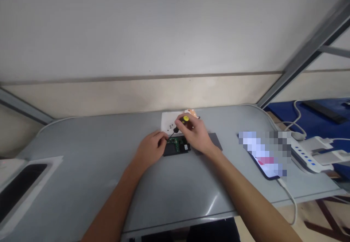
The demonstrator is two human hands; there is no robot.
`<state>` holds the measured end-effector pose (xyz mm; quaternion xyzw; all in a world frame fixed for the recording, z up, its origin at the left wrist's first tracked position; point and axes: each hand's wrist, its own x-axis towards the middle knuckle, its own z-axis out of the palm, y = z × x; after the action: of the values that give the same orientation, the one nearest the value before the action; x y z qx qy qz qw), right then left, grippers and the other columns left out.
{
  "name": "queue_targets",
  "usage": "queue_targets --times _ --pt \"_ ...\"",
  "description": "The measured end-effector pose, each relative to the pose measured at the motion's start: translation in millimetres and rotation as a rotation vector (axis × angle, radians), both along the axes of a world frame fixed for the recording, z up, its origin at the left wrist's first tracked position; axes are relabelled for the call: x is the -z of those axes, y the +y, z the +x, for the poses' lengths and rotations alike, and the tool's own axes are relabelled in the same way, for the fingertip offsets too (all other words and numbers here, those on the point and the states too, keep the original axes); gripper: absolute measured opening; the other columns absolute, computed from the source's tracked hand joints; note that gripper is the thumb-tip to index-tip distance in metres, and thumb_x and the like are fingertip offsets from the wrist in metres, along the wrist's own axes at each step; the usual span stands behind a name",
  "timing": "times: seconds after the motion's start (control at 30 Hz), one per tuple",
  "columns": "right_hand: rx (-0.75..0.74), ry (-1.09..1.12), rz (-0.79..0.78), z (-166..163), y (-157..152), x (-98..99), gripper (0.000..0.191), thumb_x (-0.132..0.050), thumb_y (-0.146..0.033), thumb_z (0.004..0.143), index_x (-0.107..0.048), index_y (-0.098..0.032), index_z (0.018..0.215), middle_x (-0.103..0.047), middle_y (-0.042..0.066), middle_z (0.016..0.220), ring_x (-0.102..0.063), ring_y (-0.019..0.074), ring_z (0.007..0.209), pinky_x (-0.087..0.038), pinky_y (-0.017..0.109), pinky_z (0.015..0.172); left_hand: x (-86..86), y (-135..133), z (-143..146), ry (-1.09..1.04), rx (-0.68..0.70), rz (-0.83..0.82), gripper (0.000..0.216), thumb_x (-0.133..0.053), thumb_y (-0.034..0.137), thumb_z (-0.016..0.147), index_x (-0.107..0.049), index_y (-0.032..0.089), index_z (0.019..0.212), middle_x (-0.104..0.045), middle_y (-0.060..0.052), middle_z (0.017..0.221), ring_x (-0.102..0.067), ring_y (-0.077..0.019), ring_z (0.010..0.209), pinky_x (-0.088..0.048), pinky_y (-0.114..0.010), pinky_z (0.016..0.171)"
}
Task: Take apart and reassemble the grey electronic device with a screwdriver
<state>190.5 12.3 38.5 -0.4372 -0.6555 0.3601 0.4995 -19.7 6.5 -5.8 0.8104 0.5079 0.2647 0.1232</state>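
Observation:
My right hand [195, 132] is closed around a screwdriver [186, 118] with a black and yellow handle. Its thin shaft slants down and left to an opened flat black electronic device [170, 149] with a green circuit board showing. At the device's upper left edge is my left hand [151, 148], fingers curled and pinched close to the screwdriver's tip. What sits between those fingertips is hidden. A white sheet [165, 120] with several small dark screws lies just behind the device. Partly under my right wrist rests a flat dark grey panel [216, 141].
A small orange-and-white figure [190, 112] stands behind my right hand. To the right lie a phone [262, 158] with a cable and a white power strip [306, 158] with plugged-in chargers. A black slab [22, 187] rests on white paper at the left. Grey posts flank the table [90, 162].

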Motion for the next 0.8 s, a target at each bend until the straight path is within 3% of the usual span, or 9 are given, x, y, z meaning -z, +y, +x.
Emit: queue_targets --times 0.13,0.23,0.33,0.4,0.5,0.57,0.67,0.8 --pt "-0.024 -0.066 0.090 -15.5 7.9 -13.2 0.028 -0.064 -0.045 0.094 -0.054 -0.025 0.078 -0.053 -0.001 0.074 -0.045 0.0162 0.068 -0.039 0.032 0.064 1.5 -0.2 -0.5 -0.013 0.003 0.014 0.023 -0.049 0.017 0.093 -0.071 0.025 0.095 -0.075 -0.004 0.098 -0.070 -0.0221 0.088 -0.056 -0.035 0.080" --pt "-0.026 0.037 0.123 -30.5 18.2 -14.2 0.026 -0.062 -0.036 0.094 -0.045 -0.025 0.077 -0.047 -0.001 0.076 -0.045 0.0158 0.069 -0.041 0.033 0.067 2.2 0.4 -0.8 -0.013 0.000 0.008 0.024 -0.049 0.018 0.093 -0.072 0.025 0.095 -0.075 -0.003 0.097 -0.070 -0.0217 0.086 -0.056 -0.035 0.080" --pt "-0.117 0.334 0.038 -42.6 24.5 -7.4 0.017 -0.059 -0.039 0.097 -0.051 -0.026 0.090 -0.054 -0.001 0.082 -0.054 0.0151 0.072 -0.046 0.032 0.070 3.6 1.9 -1.4 -0.006 0.006 0.007 0.024 -0.049 0.018 0.093 -0.072 0.024 0.096 -0.075 -0.004 0.098 -0.071 -0.0220 0.088 -0.056 -0.035 0.083" --pt "-0.162 0.464 -0.018 -46.4 25.1 -1.8 0.022 -0.062 -0.047 0.096 -0.055 -0.027 0.099 -0.057 -0.002 0.078 -0.055 0.0144 0.066 -0.046 0.031 0.065 4.2 2.8 -1.9 0.001 0.017 0.010 0.025 -0.048 0.018 0.094 -0.072 0.024 0.097 -0.075 -0.005 0.099 -0.071 -0.0225 0.089 -0.056 -0.036 0.085" --pt "-0.141 0.492 -0.053 -46.4 23.8 3.6 0.032 -0.066 -0.057 0.092 -0.061 -0.027 0.101 -0.047 -0.006 0.066 -0.043 0.0123 0.055 -0.038 0.029 0.055 3.5 3.3 -2.0 0.014 0.026 0.023 0.026 -0.048 0.019 0.094 -0.073 0.024 0.096 -0.075 -0.005 0.096 -0.070 -0.0227 0.087 -0.056 -0.036 0.083" --pt "-0.148 0.543 -0.064 -45.3 23.1 4.4 0.040 -0.057 -0.065 0.095 -0.065 -0.028 0.109 -0.042 -0.006 0.066 -0.039 0.0126 0.054 -0.036 0.029 0.054 2.6 3.3 -1.7 0.020 0.024 0.023 0.026 -0.048 0.019 0.093 -0.073 0.024 0.097 -0.074 -0.005 0.096 -0.070 -0.0227 0.087 -0.056 -0.035 0.081" --pt "-0.208 0.626 -0.116 -44.5 22.7 3.5 0.050 -0.046 -0.069 0.098 -0.067 -0.027 0.115 -0.046 -0.003 0.072 -0.048 0.0144 0.062 -0.042 0.030 0.061 2.3 3.2 -1.4 0.019 0.015 0.012 0.025 -0.048 0.019 0.094 -0.073 0.024 0.097 -0.074 -0.005 0.098 -0.070 -0.0227 0.088 -0.055 -0.035 0.081" --pt "-0.208 0.611 -0.165 -43.7 21.4 2.9 0.040 -0.071 -0.064 0.084 -0.060 -0.026 0.091 -0.061 0.000 0.083 -0.062 0.0166 0.078 -0.050 0.031 0.073 3.6 3.8 -2.2 -0.008 0.021 0.018 0.024 -0.047 0.019 0.093 -0.071 0.024 0.095 -0.074 -0.004 0.096 -0.069 -0.0222 0.086 -0.055 -0.035 0.080"
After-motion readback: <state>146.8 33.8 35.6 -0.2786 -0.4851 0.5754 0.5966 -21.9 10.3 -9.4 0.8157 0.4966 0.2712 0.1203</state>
